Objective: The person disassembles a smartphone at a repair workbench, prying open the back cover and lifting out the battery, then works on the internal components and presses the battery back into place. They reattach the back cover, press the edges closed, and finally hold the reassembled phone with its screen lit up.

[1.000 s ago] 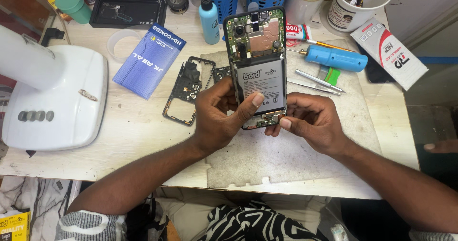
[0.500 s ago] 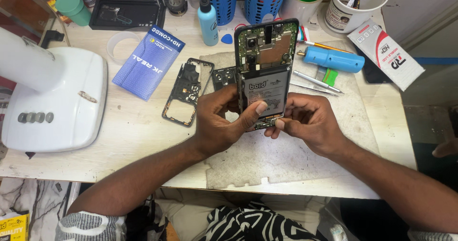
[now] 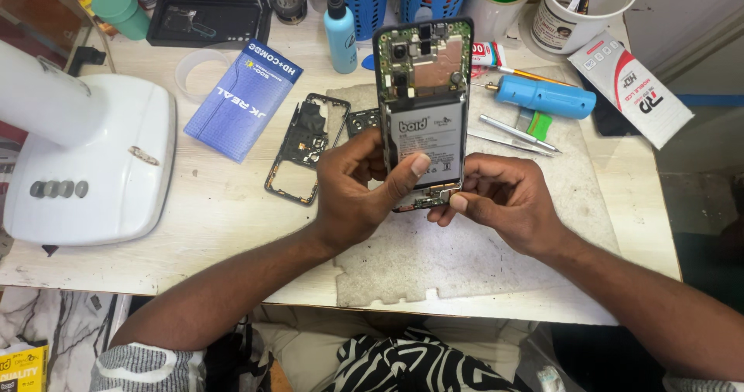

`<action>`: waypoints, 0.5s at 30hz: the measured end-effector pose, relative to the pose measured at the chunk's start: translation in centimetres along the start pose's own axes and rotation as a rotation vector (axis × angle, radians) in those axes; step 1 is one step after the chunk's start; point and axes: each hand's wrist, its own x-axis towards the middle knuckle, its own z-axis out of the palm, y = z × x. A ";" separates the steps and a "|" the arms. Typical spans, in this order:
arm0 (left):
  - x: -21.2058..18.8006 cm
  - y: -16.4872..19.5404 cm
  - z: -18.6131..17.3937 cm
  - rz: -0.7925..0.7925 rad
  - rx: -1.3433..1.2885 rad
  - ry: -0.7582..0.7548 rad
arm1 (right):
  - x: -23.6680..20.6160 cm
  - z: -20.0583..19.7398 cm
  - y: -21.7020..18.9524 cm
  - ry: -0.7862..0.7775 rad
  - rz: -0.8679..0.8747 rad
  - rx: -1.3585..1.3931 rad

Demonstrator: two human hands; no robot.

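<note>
Two hands, left (image 3: 358, 184) and right (image 3: 496, 198), gripping one opened phone (image 3: 422, 113), two blue cups (image 3: 364, 0)

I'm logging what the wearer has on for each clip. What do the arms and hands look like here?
Both hands, left hand and right hand, are bare: no gloves, rings or watch visible. The forearms are bare too. Grey-and-white striped sleeve cuffs show near the elbows.

Both forearms were bare, no watch, rings or gloves on the left hand (image 3: 353, 186) or right hand (image 3: 504, 198). Grey-and-white striped sleeve (image 3: 143, 367) sat at the left elbow. Black-and-white zebra-patterned garment (image 3: 403, 361) covered the lap, over light beige fabric.
</note>
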 end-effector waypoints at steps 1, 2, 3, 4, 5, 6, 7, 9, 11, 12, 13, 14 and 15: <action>0.0 0.0 -0.1 -0.020 -0.026 0.001 | 0.0 0.1 0.0 -0.002 0.007 0.018; 0.0 -0.1 -0.1 -0.036 -0.049 0.003 | -0.1 0.0 0.1 -0.001 0.009 0.021; 0.0 -0.2 -0.1 -0.054 -0.073 0.005 | -0.1 0.0 0.1 0.001 0.013 0.024; 0.1 -0.2 -0.1 -0.064 -0.108 0.002 | -0.2 0.0 0.1 0.005 0.017 0.027; 0.2 -0.3 -0.2 -0.076 -0.144 0.000 | -0.2 0.0 0.1 0.006 0.025 0.056; 0.3 -0.3 -0.2 -0.086 -0.181 -0.003 | -0.2 -0.1 0.2 0.005 0.032 0.084; 0.6 -0.3 -0.2 -0.117 -0.186 0.011 | -0.2 -0.2 0.2 0.002 0.036 0.112; 1.0 0.0 0.0 -0.178 -0.198 0.039 | -0.3 -0.3 0.3 0.007 0.031 0.131; 1.2 0.8 0.0 -0.079 -0.169 0.066 | -0.2 -0.4 0.3 0.014 0.029 0.159; 1.4 1.3 -0.1 -0.029 -0.153 0.077 | -0.2 -0.5 0.3 0.017 0.028 0.179; 1.6 1.9 -0.4 0.059 0.004 0.087 | -0.2 -0.5 0.3 0.024 0.029 0.200; 1.8 2.4 -0.9 0.146 0.162 0.097 | -0.2 -0.6 0.2 0.018 0.016 0.227; 2.1 2.8 -1.4 0.231 0.321 0.112 | -0.2 -0.6 -0.1 0.010 0.005 0.255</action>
